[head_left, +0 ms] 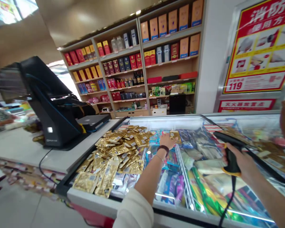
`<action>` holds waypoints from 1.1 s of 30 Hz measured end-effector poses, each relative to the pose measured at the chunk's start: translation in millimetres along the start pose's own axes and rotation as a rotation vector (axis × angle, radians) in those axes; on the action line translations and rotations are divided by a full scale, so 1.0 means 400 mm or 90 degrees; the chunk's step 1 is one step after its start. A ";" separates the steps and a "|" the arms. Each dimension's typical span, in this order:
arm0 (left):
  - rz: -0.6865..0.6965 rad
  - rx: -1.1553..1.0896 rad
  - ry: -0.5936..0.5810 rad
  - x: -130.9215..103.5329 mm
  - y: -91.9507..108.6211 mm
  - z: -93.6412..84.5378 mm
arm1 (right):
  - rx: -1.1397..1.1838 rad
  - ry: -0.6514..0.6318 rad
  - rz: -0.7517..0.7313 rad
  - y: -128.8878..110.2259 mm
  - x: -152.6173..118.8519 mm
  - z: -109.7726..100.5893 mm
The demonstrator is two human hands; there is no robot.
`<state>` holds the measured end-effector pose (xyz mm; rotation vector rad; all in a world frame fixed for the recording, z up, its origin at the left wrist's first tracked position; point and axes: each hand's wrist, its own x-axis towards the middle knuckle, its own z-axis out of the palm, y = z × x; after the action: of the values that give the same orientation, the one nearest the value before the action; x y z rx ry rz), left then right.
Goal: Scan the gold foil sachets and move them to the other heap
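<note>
My left hand, with a beaded bracelet at the wrist, reaches over the freezer's glass top. Its thumb and fingers close on a small gold foil packet, which bears a pale label. In my right hand is a black and yellow barcode scanner, its cord hanging down; the fingers wrap around its handle. A heap of gold foil packets lies on the glass to the left of my left hand. More gold packets lie at the right, partly behind the scanner and my right arm.
Under the glass, the freezer holds wire baskets of coloured packages. A black checkout terminal stands on the counter at left. Shelves of boxes line the back wall. A person's arm shows at far left.
</note>
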<state>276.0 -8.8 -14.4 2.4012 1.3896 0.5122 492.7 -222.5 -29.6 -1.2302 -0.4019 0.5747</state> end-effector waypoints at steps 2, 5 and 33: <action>-0.053 -0.002 -0.001 0.019 0.031 0.037 | 0.025 -0.001 0.028 -0.002 -0.006 0.004; -0.122 -0.050 0.027 0.039 0.055 0.076 | 0.023 0.000 0.034 -0.003 -0.013 0.009; -0.093 -0.700 0.111 -0.089 -0.183 0.062 | -0.299 -0.298 -0.057 -0.006 -0.159 0.073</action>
<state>215.3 -7.7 -73.9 1.3744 0.9246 1.0993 425.9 -239.3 -17.7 -1.5114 -1.0256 0.7163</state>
